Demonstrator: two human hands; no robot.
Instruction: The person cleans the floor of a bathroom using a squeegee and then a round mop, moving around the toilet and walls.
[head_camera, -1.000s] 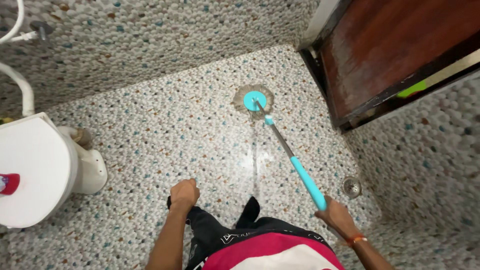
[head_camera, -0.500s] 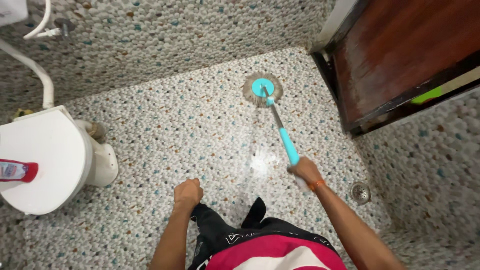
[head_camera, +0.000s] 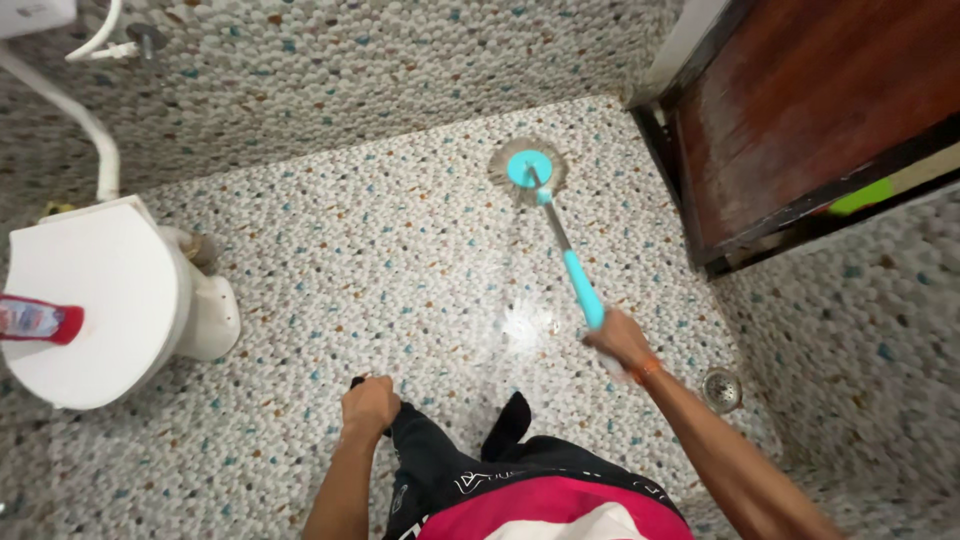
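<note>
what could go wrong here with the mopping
1. The floor shines wet beside the right hand, just ahead of the person's legs; stepping there might mean a slip.
2. Only the right hand holds the mop, far along its pole with the arm stretched; the left hand is a loose fist by the trousers, so control may be weak.
3. The mop head sits close to the wooden door and could wet it.

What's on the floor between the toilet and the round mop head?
Nothing: in the head view, only bare pebble floor lies between the white toilet and the mop head.
</note>
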